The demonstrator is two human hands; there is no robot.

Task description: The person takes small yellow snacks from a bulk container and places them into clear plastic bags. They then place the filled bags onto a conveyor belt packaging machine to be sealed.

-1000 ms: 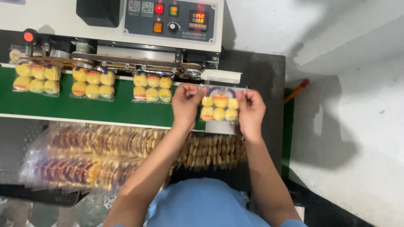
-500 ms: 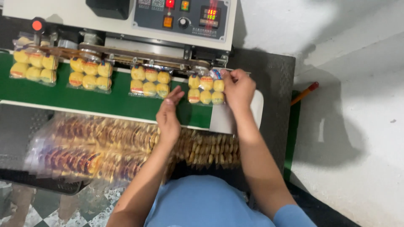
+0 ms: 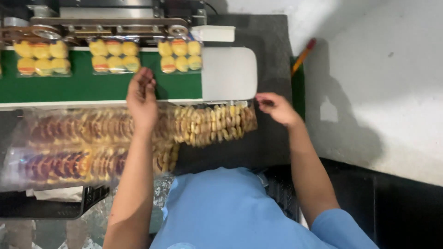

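Note:
My left hand (image 3: 142, 94) hovers over the front edge of the green conveyor belt (image 3: 83, 85), fingers loosely curled and holding nothing. My right hand (image 3: 276, 107) is off the belt's white end plate (image 3: 229, 74), beside the right end of a long clear bag of round biscuits (image 3: 212, 123); whether its fingertips touch the bag I cannot tell. Three clear packs of yellow cakes ride on the belt: the nearest pack (image 3: 180, 56), a middle one (image 3: 115, 56) and a left one (image 3: 42, 57).
The sealing machine's rail and rollers (image 3: 106, 25) run along the belt's far edge. Several more biscuit bags (image 3: 69, 152) lie stacked below the belt over a black crate (image 3: 50, 207). An orange pencil-like stick (image 3: 303, 55) leans at the right by a white wall.
My right hand let go of the cake pack on the belt and dropped to the biscuit bag's end. The pack moved left under the sealer. My left hand lifted towards the belt.

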